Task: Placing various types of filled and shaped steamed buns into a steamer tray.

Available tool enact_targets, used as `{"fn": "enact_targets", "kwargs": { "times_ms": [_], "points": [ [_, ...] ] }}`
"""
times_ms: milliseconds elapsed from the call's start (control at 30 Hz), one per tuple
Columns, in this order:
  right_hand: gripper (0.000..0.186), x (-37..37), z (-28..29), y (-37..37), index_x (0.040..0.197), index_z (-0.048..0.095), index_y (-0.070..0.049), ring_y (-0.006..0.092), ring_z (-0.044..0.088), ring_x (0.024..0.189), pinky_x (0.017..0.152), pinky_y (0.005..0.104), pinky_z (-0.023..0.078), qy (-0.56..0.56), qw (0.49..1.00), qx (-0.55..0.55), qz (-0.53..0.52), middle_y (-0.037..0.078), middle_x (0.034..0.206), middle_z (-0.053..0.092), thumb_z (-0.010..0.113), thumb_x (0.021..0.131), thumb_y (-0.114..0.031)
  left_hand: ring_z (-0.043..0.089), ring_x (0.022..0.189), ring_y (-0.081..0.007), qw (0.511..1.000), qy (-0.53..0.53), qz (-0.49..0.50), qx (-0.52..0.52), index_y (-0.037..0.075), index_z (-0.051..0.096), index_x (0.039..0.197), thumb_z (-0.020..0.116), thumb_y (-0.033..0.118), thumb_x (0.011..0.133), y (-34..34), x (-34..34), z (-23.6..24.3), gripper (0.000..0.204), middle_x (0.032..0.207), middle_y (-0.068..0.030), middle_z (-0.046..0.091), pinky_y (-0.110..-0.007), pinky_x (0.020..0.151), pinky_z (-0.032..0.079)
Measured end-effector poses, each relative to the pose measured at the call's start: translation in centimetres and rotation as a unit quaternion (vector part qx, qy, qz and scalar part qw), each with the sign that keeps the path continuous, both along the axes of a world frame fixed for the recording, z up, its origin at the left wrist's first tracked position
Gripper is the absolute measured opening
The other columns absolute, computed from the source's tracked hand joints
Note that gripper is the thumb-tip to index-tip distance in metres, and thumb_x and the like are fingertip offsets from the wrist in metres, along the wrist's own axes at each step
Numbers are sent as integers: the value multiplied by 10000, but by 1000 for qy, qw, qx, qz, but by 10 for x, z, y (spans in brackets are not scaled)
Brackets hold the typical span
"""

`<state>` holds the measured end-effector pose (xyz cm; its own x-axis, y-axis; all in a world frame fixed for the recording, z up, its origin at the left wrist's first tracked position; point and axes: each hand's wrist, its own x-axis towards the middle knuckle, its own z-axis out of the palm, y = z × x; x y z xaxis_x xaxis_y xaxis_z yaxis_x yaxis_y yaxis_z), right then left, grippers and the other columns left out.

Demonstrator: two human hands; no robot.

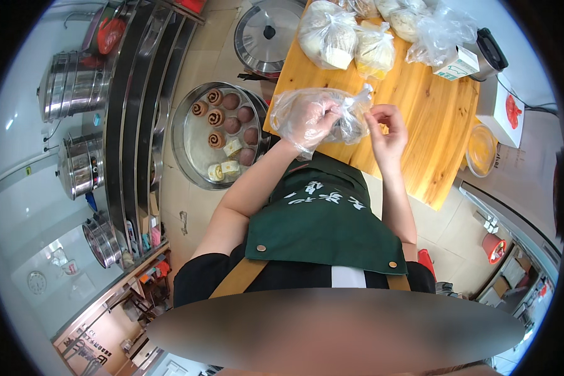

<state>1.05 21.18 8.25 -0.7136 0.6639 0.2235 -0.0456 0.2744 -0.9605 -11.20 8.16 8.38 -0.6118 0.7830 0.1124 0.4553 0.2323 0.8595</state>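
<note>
Over the near left part of the wooden table (432, 135), my left hand (313, 116) shows through clear crinkled plastic that looks like a loose glove. Its fingers are closed on the gathered neck of a clear plastic bag (351, 125). What the bag holds is hard to make out. My bare right hand (390, 131) is at the bag's right side, with thumb and forefinger pinched together at its edge. To the left of the table, a round metal steamer tray (188, 147) holds brown spiral rolls (215, 117), dark round buns (232, 125) and pale yellow-white rolls (232, 148).
Knotted bags of pale dough or buns (328, 37) stand at the table's far side. Beside them are a small carton (456, 64) and a dark-handled jug (490, 53). A lidded pot (267, 36) stands far left. Metal steamers (75, 84) line the left counter; a yellow-filled tub (481, 150) is right.
</note>
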Motion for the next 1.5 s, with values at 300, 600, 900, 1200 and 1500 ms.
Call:
{"fn": "enact_targets", "kwargs": {
  "times_ms": [300,600,900,1200,1500],
  "points": [
    [175,-19,-11,-11,903,610,1,123,562,692,656,227,450,15,998,-7,57,57,796,603,614,731,35,553,639,-245,996,-10,-86,-12,16,597,764,592,109,751,-4,-7,14,94,691,-117,573,-336,601,414],
    [92,-25,-25,-22,848,599,8,62,538,687,628,193,435,4,967,-233,99,9,767,599,617,759,-6,572,670,-255,993,-44,-106,-25,18,605,834,589,135,735,-13,-11,4,154,718,-115,585,-350,621,426],
    [69,-29,-16,-31,776,582,-1,50,501,622,551,195,424,-69,979,-189,29,-10,683,566,618,720,-20,558,696,-291,968,234,17,92,81,566,796,647,78,638,-10,-1,17,177,731,-90,577,-389,651,425],
    [94,-33,-5,-21,783,572,10,78,510,656,616,219,434,-72,985,-60,146,18,693,562,607,696,-4,565,652,-282,984,162,11,67,69,587,742,622,74,649,-17,-4,13,99,676,-95,579,-373,625,431],
    [125,-33,-15,-32,787,569,-5,149,547,678,641,254,443,-14,997,-15,80,56,708,563,641,686,-11,505,607,-43,971,-229,66,21,7,615,804,536,70,795,-20,-6,-7,102,662,6,574,-195,564,412]
  ]
}}
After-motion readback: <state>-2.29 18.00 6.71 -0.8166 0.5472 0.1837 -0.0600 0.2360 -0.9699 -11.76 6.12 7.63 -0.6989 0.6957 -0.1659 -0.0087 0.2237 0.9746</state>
